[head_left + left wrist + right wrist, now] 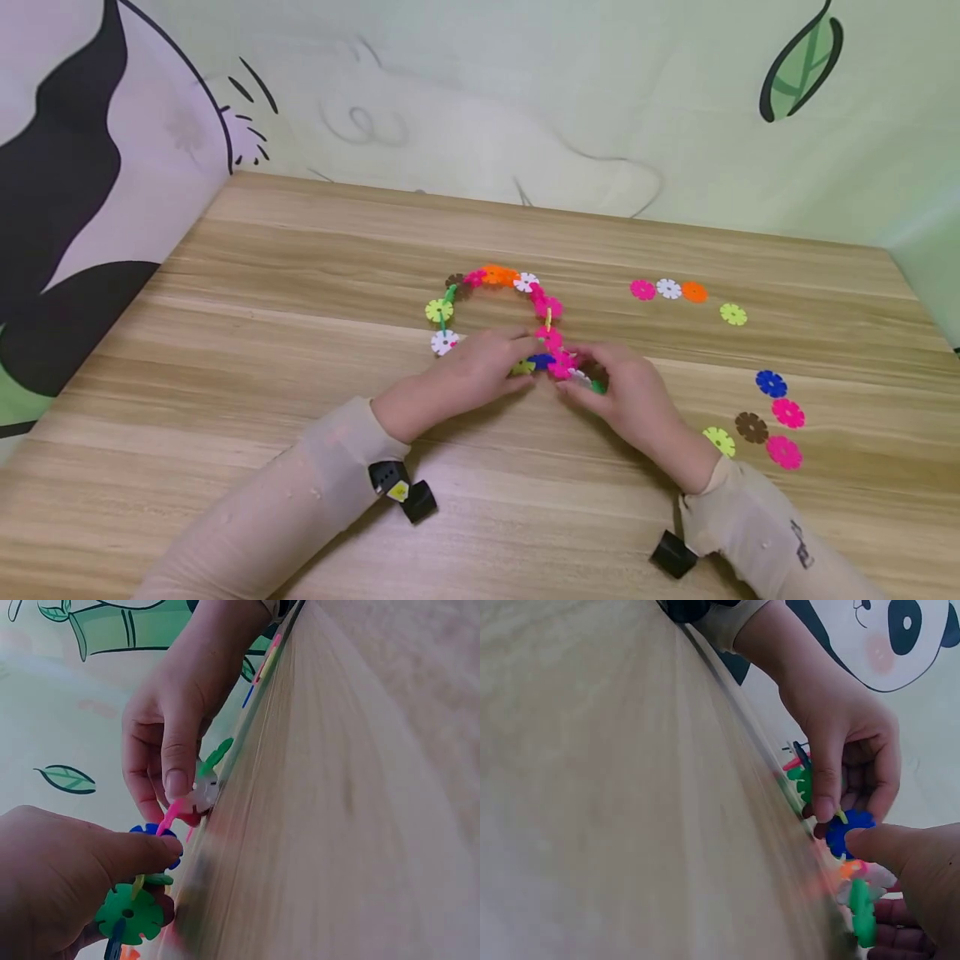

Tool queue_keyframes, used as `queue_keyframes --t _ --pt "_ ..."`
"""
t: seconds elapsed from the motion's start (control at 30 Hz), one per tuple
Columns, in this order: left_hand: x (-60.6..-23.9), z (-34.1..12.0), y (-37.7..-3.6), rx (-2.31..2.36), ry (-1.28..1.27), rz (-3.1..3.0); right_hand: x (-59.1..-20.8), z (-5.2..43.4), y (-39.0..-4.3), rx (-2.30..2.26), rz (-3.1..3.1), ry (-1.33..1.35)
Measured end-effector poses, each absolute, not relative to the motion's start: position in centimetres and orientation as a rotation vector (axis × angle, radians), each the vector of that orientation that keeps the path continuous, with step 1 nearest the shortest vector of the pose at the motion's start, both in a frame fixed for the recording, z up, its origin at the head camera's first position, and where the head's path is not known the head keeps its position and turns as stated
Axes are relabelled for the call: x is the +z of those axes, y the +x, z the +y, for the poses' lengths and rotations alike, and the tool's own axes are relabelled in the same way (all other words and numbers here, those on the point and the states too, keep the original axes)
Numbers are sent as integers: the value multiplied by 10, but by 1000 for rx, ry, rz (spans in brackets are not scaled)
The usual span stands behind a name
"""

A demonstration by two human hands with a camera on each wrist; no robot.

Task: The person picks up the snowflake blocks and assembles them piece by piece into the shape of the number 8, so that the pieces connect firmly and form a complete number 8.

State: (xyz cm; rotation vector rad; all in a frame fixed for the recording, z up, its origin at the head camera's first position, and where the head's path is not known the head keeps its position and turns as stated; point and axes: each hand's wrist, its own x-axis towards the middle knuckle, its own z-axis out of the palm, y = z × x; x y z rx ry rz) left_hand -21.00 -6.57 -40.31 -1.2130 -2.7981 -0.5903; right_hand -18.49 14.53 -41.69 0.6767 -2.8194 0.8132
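On the wooden table (225, 350) lies a curved chain of coloured flower discs (491, 279); left hand (472, 371) and right hand (626, 396) both pinch its near end. Wrist views alone reveal the blue disc (847, 832) under the thumbs

I see a light wood-grain table (247, 350), its far edge against the wall. On it lies a curved chain of snowflake discs (491, 287), my landmark. Right of the chain sits a row of loose discs: pink (642, 289), white (668, 288), orange (694, 292), then yellow-green (733, 314). Further right and nearer me is a second cluster: blue (771, 383), two pink (788, 412), brown (752, 427), another yellow-green (720, 441). Both forearms rest on the table, on the near side of the chain.
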Motion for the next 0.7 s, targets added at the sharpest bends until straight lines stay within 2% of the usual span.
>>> queue_keyframes --t 0.2,0.5,0.7 --pt "-403 -65 -211 -525 -1162 -2799 -407 152 -188 759 -2891 637" --pt "-403 -67 -212 -305 -1153 -2595 -384 189 -184 772 -2969 467" --pt "-397 -57 -210 -237 -1268 -2528 -375 218 -176 612 -3084 349"
